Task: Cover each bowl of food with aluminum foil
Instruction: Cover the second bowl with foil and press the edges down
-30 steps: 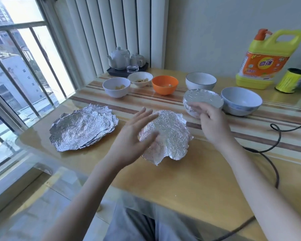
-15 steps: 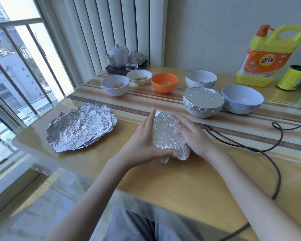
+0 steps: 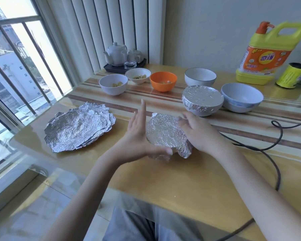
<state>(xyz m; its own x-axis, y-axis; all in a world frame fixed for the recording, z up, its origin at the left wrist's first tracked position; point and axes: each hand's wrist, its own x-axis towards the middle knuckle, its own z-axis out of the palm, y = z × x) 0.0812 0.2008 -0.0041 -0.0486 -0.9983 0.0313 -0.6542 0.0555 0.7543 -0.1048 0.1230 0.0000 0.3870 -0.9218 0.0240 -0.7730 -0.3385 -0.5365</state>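
Note:
A bowl wrapped in crinkled foil [image 3: 165, 134] sits on the yellow table in front of me; the bowl itself is hidden under the foil. My left hand [image 3: 139, 136] is against its left side, fingers straight and lifted, thumb pressing the foil's lower edge. My right hand [image 3: 198, 134] presses the foil on the right side with loosely bent fingers. A loose stack of foil sheets [image 3: 80, 126] lies to the left. Behind stands a foil-covered bowl [image 3: 202, 101]. Uncovered bowls with food: a white bowl [image 3: 113, 84], a small white bowl [image 3: 138, 76], an orange bowl [image 3: 163, 81].
Two more white bowls [image 3: 241, 98] [image 3: 200, 77] stand at the back right. A teapot set on a dark tray [image 3: 123, 58] is by the blinds. A yellow detergent jug [image 3: 268, 54] and a yellow roll [image 3: 292, 75] are far right. A black cable [image 3: 276, 136] loops across the table's right side.
The right hand left the covered bowl behind and joined the left hand on the loose foil sheet. Both pressed it down around the near bowl; the left fingers have now lifted off.

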